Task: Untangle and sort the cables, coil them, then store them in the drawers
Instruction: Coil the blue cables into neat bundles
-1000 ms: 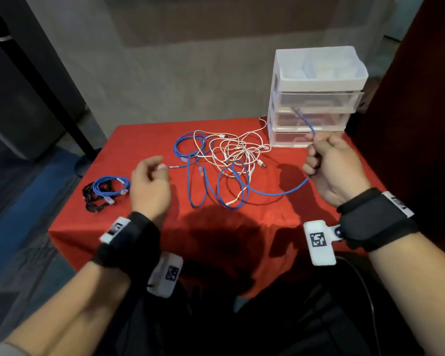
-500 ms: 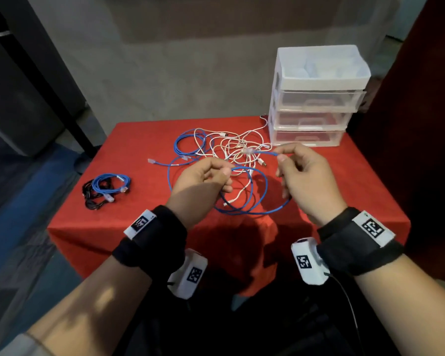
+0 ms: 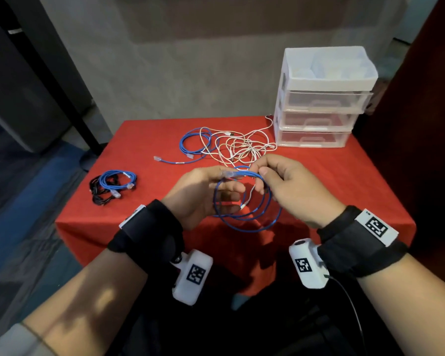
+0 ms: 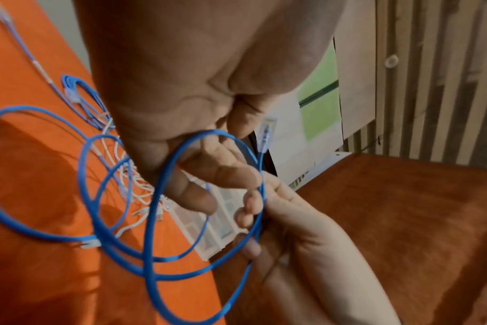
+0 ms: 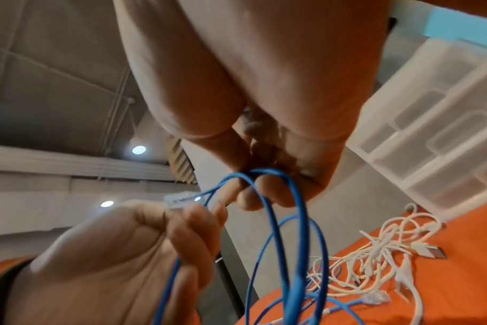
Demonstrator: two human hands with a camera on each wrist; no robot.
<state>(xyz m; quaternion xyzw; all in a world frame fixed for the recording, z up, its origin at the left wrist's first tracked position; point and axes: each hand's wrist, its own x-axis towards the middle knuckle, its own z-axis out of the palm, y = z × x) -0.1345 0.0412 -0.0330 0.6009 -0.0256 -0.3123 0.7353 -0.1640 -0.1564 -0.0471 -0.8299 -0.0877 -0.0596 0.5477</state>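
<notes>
blue cable: held off the table in about 3 loose loops, clear plug at top
white cables: tangled heap, mid-table
2nd blue cable: loosely coiled, left of heap, touching it
coiled bundle: blue on black, far left
drawers: 3 clear, closed, back right

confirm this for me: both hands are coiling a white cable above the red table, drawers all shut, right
Not quite: the cable being coiled is blue, not white. The head view shows the left hand and right hand holding loops of the blue cable; the white cables lie tangled on the red table. The drawers are shut.
</notes>
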